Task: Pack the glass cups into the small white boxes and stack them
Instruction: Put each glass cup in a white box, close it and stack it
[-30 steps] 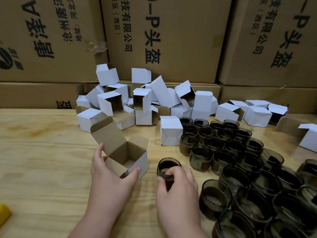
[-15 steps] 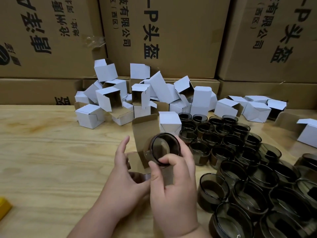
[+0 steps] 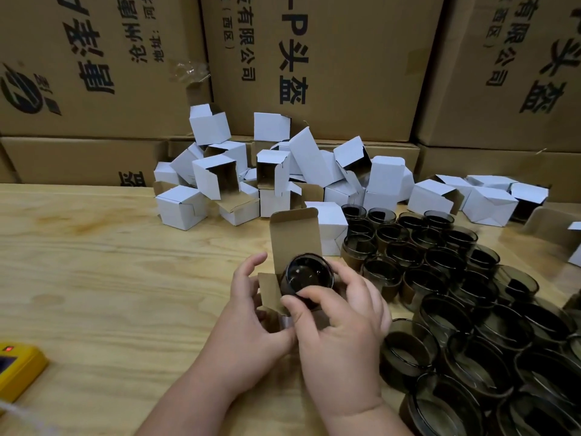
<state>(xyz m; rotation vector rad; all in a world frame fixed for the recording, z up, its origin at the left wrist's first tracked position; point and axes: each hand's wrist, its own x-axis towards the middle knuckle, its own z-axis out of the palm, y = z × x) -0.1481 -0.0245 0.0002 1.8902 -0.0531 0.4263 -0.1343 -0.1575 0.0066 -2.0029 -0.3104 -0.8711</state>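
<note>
Glass cup (image 3: 307,276) in right hand (image 3: 339,328) grip, inside open box (image 3: 294,237).

Counter (image 3: 103,278): pale plywood, visible grain, one darker amber stain toward the left rear. Along the back edge — large brown cartons (image 3: 330,58) stacked in two tiers, black Chinese print on their faces; a scrap of clear tape (image 3: 188,70) curls off one carton's edge. At the near left edge — a yellow device (image 3: 19,369), partly cut off, small red light on top

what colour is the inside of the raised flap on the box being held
Plain brown cardboard inside the raised flap; the head view shows it clearly.
</note>
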